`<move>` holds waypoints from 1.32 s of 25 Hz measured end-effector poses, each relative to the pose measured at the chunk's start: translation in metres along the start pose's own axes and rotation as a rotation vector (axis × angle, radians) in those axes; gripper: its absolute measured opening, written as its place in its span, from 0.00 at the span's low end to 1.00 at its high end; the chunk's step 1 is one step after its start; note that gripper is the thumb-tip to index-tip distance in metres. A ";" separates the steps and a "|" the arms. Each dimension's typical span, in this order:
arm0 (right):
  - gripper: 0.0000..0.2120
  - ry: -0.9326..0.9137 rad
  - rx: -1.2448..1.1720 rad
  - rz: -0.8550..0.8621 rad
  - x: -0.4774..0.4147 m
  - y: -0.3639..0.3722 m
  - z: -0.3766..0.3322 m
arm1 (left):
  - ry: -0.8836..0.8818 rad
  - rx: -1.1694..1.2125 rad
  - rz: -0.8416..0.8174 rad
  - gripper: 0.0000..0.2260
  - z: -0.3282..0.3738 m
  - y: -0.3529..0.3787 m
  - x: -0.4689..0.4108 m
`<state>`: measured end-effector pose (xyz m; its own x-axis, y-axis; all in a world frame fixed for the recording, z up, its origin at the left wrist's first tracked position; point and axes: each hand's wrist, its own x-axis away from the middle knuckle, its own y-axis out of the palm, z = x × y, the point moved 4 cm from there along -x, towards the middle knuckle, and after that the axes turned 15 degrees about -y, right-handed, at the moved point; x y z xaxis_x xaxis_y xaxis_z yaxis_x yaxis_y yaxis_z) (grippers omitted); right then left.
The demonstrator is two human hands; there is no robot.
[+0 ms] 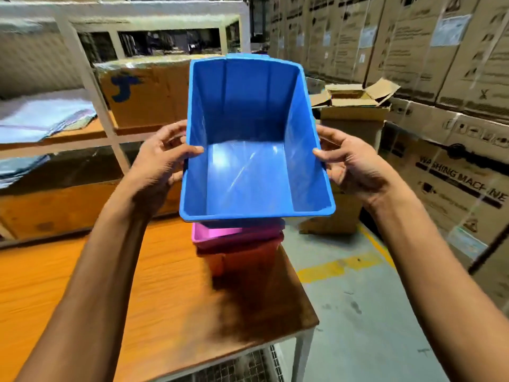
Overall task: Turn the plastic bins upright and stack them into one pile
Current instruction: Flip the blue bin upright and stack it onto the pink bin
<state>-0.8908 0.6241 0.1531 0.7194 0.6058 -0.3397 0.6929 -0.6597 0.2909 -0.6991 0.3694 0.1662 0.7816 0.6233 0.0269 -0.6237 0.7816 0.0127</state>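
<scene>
Holding the blue bin (256,175) mouth-up directly over the pink bin (214,234), I pinch its side rims with left hand (162,158) and right hand (349,164), thumbs inside and fingers curled outside, to nest it squarely.

Blue bin (248,175) upright, mouth toward camera, held above the stack. Left hand (162,158) grips its left rim and right hand (349,164) its right rim, thumbs inside. Below it, pink bin (212,234) nested in red bin (242,257) at the wooden table (110,299) edge. Contact between blue and pink unclear. Washing machine cartons (454,175) at right.
</scene>
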 end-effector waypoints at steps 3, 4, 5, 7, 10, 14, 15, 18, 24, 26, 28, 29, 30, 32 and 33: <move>0.26 -0.047 0.105 -0.058 -0.033 0.006 0.016 | 0.018 0.013 0.076 0.24 -0.003 -0.007 -0.009; 0.27 -0.056 0.119 -0.075 -0.040 0.010 0.020 | 0.027 0.014 0.106 0.24 -0.005 -0.011 -0.012; 0.27 -0.064 0.125 -0.088 -0.045 0.014 0.025 | 0.034 0.020 0.134 0.24 -0.009 -0.014 -0.015; 0.28 -0.064 0.140 -0.099 -0.055 0.019 0.037 | 0.044 0.036 0.206 0.23 -0.016 -0.019 -0.020; 0.29 -0.042 0.174 -0.094 -0.066 0.026 0.053 | 0.070 0.011 0.298 0.22 -0.017 -0.026 -0.020; 0.24 -0.095 0.241 -0.016 -0.084 0.038 0.050 | 0.121 -0.047 0.289 0.24 -0.014 -0.041 -0.025; 0.24 -0.132 0.273 0.006 -0.090 0.039 0.047 | 0.150 -0.078 0.284 0.24 -0.012 -0.044 -0.026; 0.30 -0.302 0.469 0.094 -0.108 0.038 0.030 | 0.241 -0.170 0.273 0.24 -0.003 -0.049 -0.024; 0.30 -0.593 1.125 -0.010 -0.123 0.065 -0.025 | 0.396 -0.462 0.049 0.25 0.020 -0.063 -0.031; 0.23 -0.569 1.145 -0.125 -0.121 0.076 -0.023 | 0.473 -0.568 0.081 0.25 0.031 -0.066 -0.036; 0.15 -0.573 1.179 -0.079 -0.119 0.081 -0.017 | 0.576 -0.672 0.232 0.24 0.044 -0.071 -0.044; 0.13 -0.578 1.192 -0.011 -0.119 0.080 -0.013 | 0.650 -0.762 0.359 0.23 0.048 -0.069 -0.045; 0.11 -0.588 1.178 0.064 -0.118 0.078 -0.010 | 0.705 -0.826 0.500 0.22 0.051 -0.066 -0.045; 0.08 -0.569 1.095 0.211 -0.114 0.074 0.000 | 0.724 -0.746 0.745 0.20 0.049 -0.055 -0.034; 0.08 -0.544 1.046 0.286 -0.113 0.070 0.004 | 0.715 -0.649 0.822 0.18 0.044 -0.045 -0.026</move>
<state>-0.9234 0.5073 0.2081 0.5519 0.2792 -0.7858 -0.0424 -0.9317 -0.3608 -0.6920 0.3167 0.2091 0.1271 0.6463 -0.7525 -0.9640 -0.0983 -0.2472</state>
